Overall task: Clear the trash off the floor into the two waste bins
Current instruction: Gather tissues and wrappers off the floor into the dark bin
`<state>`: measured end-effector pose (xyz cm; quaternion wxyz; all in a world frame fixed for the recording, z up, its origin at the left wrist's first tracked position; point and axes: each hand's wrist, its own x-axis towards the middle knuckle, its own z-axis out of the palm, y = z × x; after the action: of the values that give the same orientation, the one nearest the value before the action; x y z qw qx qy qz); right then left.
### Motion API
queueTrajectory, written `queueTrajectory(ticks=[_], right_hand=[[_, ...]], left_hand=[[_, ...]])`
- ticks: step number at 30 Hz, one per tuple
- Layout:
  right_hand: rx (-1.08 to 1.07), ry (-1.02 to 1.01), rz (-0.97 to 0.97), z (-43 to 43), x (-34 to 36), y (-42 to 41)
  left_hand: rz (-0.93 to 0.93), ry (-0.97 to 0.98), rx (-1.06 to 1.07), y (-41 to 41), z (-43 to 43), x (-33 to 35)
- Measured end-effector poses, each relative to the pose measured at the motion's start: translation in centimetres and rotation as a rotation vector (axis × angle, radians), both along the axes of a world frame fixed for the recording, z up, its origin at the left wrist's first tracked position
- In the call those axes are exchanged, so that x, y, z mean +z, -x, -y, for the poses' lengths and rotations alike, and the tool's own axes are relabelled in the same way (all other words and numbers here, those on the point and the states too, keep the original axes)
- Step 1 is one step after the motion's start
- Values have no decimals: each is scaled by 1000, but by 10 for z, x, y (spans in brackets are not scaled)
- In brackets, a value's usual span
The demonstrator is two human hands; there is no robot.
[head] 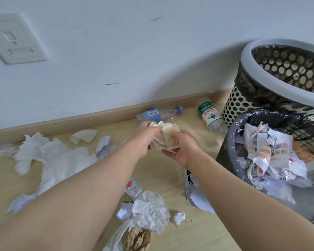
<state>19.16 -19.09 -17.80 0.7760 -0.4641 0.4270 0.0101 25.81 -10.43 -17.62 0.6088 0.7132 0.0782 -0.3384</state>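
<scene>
On the left hand [145,138] the fingers [146,124] are mostly hidden behind the wad [169,136], and what the wad is made of cannot be told. Behind them the blue-label bottle [153,114] is partly covered. The right forearm [243,196] lies over a grey pouch [187,189]; the left forearm [80,187] covers part of a red-marked sachet [132,187]. The right edge cuts off both bins, and the far bin [246,57] has its base hidden behind the near bin [225,151]. Scraps [272,153] hide the near bin's floor; their print is too small to read. A wall plate [13,38] runs off the left edge, a brown bag [138,240] off the bottom.
</scene>
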Motion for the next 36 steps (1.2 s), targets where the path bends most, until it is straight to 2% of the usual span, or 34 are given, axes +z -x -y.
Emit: queueTrajectory(ticks=[5,9,12,15,21,24,27,32,36], right_hand=[[-131,18,152,11,40,-5],[-243,138,180,33,72,4],[-306,352,181,51,96,19],[-359,611,160,70,115,42],[-470,579,98,80,106,88],[-421,768,67,100,110,107],[-255,917,-21,134,116,130],[55,941,-229,169,108,173],[198,1057,-342,171,80,183]], left_hand=[[-33,134,45,0,22,42],[278,52,-208,14,47,81],[538,-30,-326,27,65,95],[682,-53,-362,46,82,105],[816,-94,-311,96,121,112],[787,-83,-342,112,129,110],[816,-82,-441,119,131,105],[828,-72,-578,125,136,90],[910,-202,-712,133,136,77]])
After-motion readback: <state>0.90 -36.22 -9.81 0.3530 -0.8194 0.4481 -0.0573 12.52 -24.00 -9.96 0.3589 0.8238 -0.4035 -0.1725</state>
